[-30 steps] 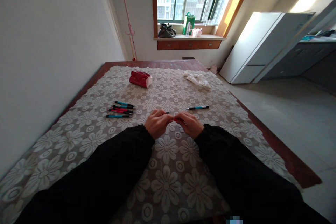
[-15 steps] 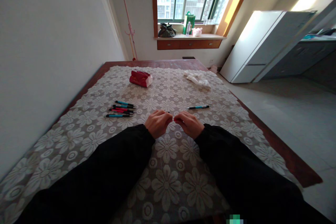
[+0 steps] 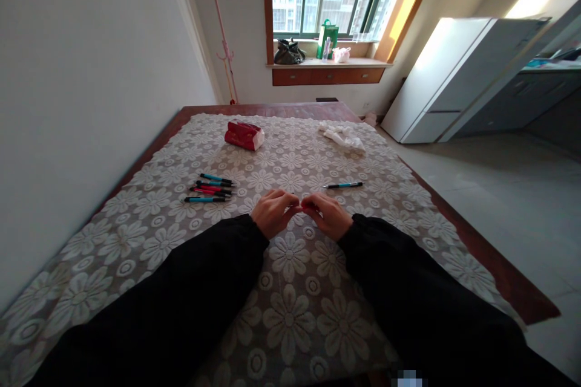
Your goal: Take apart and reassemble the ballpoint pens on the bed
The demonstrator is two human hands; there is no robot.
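Versus half a second ago: hands hold the same pose, no visible shift. Left hand [image 3: 273, 212] and right hand [image 3: 325, 215] meet fingertip to fingertip, both pinched on a small red pen [image 3: 299, 208], mostly hidden. Teal pen [image 3: 342, 185] lies just beyond the right hand; pen cluster [image 3: 209, 188] left of the left hand. Lace floral tablecloth [image 3: 290, 266]. No legible writing.
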